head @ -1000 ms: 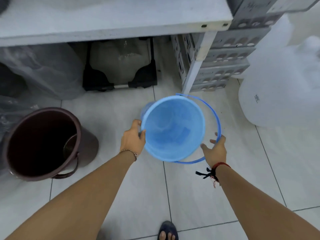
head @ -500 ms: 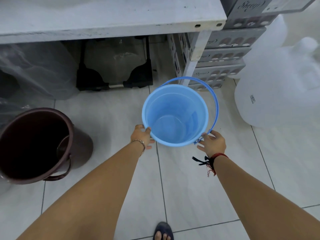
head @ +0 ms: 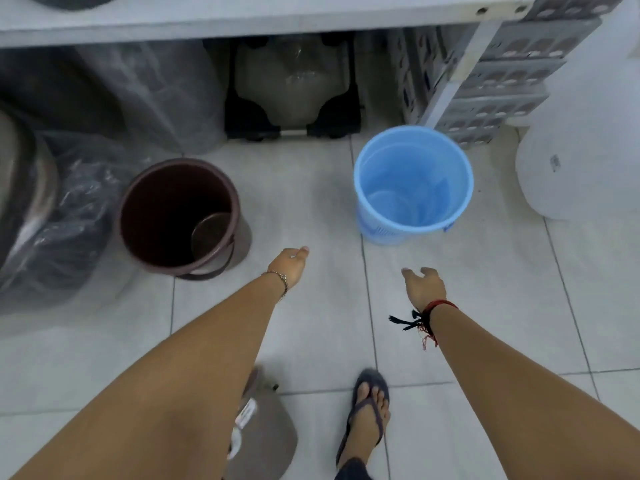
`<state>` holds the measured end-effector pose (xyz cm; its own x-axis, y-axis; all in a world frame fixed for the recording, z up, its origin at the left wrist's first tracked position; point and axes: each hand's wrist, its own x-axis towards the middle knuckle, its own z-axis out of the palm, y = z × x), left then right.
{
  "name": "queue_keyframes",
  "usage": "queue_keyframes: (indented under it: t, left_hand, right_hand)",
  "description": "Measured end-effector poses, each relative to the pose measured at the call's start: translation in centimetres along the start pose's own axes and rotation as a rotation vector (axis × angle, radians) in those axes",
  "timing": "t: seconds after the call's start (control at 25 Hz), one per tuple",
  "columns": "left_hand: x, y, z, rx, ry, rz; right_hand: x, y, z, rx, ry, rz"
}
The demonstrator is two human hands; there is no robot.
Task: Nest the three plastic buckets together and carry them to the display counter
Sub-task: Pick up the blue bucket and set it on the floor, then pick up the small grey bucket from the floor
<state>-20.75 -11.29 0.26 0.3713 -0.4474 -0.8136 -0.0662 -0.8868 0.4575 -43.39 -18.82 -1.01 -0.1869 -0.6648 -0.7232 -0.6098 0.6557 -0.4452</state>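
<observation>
A light blue plastic bucket stands upright on the tiled floor, right of centre, its handle down. A dark brown bucket stands upright to its left, handle hanging at the front. A grey-brown object, partly hidden under my left forearm at the bottom, could be a third bucket; I cannot tell. My left hand hovers empty between the two buckets, fingers loosely apart. My right hand is empty too, fingers spread, just below the blue bucket and apart from it.
A white shelf runs along the top. Under it sit plastic-wrapped goods, a black-framed stand and stacked grey crates. A white wrapped bundle lies at right. My sandalled foot is at the bottom.
Both hands have let go of the blue bucket, which now stands on the floor. The hands have drawn back toward me, and the view has shifted left and back.
</observation>
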Motion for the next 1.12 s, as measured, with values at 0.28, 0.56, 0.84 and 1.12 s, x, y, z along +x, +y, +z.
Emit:
queue_keyframes:
  t: [0.28,0.56,0.84,1.12]
  left_hand:
    - [-2.5,-21.1,-6.4,0.065,0.106,-0.334]
    - [-2.7,-36.5,-4.8,-0.060,-0.023,-0.625]
    - [-3.6,-39.3,-1.3,-0.541,0.170,-0.627]
    - [-4.6,-29.4,0.8,-0.633,0.155,-0.315]
  right_hand:
    - [-9.7,8.9,15.6,-0.236,-0.319,0.021]
    - [-13.6,16.9,28.0,-0.381,-0.426,0.020]
    - [-16.8,18.6,27.6,-0.189,-0.178,-0.012]
    - [-14.0,17.4,21.4,0.016,0.019,0.077]
